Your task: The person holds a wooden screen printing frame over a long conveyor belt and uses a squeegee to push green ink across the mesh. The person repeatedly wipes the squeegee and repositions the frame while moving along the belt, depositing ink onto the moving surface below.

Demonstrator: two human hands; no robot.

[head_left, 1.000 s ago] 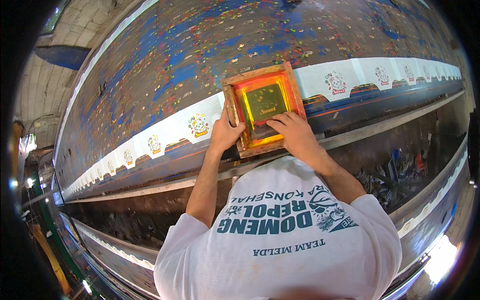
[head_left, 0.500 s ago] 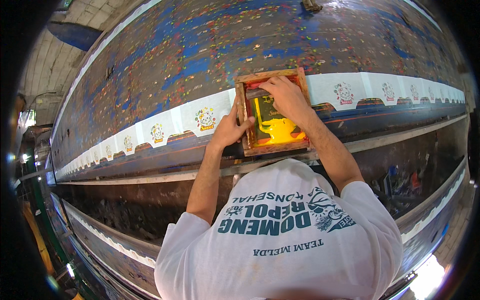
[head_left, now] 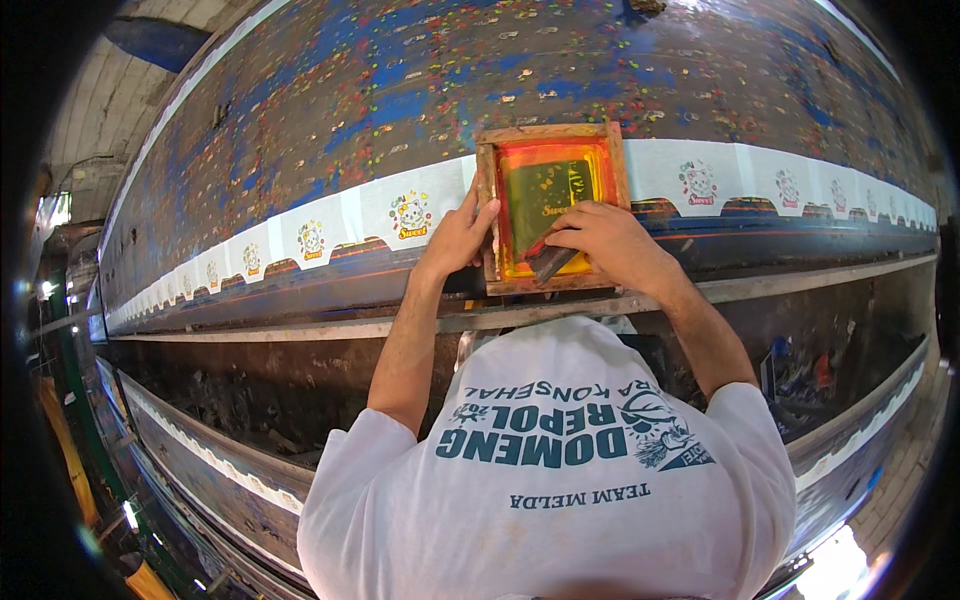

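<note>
Left hand (head_left: pixel 458 238) steadies wooden frame (head_left: pixel 551 206); right hand (head_left: pixel 600 240) grips squeegee (head_left: pixel 550 262).

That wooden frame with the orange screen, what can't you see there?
Head view only:
- Tool under the right hand: mostly covered by fingers.
- White strip beneath the wooden frame: hidden by the screen.
- Left hand palm: faces down.
- Far strip prints: too small.

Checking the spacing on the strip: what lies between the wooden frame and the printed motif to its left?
Only bare white strip between frame and motif, in the head view.
</note>
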